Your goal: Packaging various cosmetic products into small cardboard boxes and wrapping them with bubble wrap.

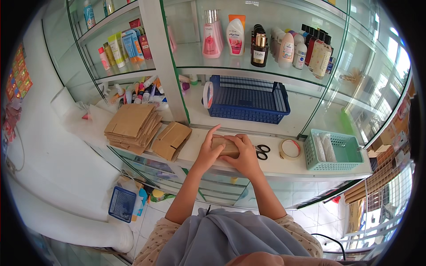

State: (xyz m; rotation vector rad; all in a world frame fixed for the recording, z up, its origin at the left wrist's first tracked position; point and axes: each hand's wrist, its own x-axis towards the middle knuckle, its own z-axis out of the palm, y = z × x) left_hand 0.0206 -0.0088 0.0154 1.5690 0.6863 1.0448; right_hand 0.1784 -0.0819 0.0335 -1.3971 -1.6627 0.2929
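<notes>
A small brown cardboard box (229, 148) lies on the white counter between my two hands. My left hand (212, 146) presses on its left side, with the index finger raised off the cardboard. Fingers of my right hand (244, 153) rest over its right end, the thumb along the near edge. Just right of that hand lie scissors with black handles (263, 152), their blades partly hidden behind it. A roll of tape (290, 148) sits further right. On the left, a folded brown carton (172, 141) lies beside a stack of flattened cardboard boxes (131, 124).
A green plastic basket (333, 165) with wrapped white packets stands at the counter's right end. Behind my hands, a blue basket (246, 114) sits under the glass shelf (186, 65) of bottles. Bubble wrap (96, 121) and a heap of tubes (143, 93) are at left.
</notes>
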